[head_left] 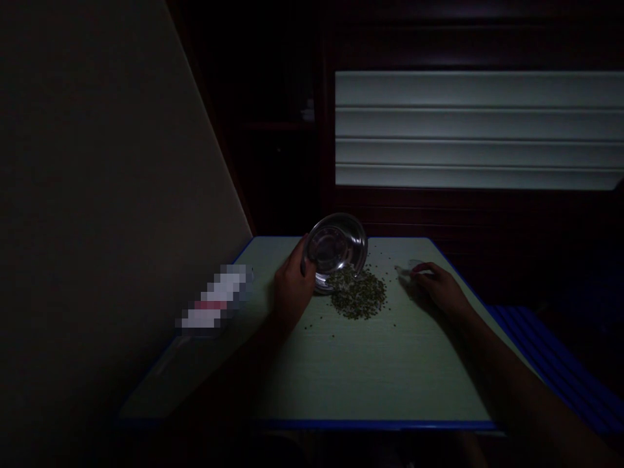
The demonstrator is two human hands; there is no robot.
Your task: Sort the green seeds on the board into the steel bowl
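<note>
My left hand is closed round the left rim of a shiny metal bowl. The bowl is tilted on its side, its open mouth facing me and to the right. At its lower rim a heap of small greenish-brown seeds or grains lies on the table, some still inside the bowl's edge. To the right of the heap, my right hand pinches a small pale, partly see-through thing, perhaps a scoop or a piece of plastic; its kind is hard to make out in the dim light.
The pale table has a blue edge. A blurred-out white and red packet lies at its left, by the wall. Several loose grains are scattered round the heap. Behind stands dark furniture with a white slatted panel; blue striped fabric is at right.
</note>
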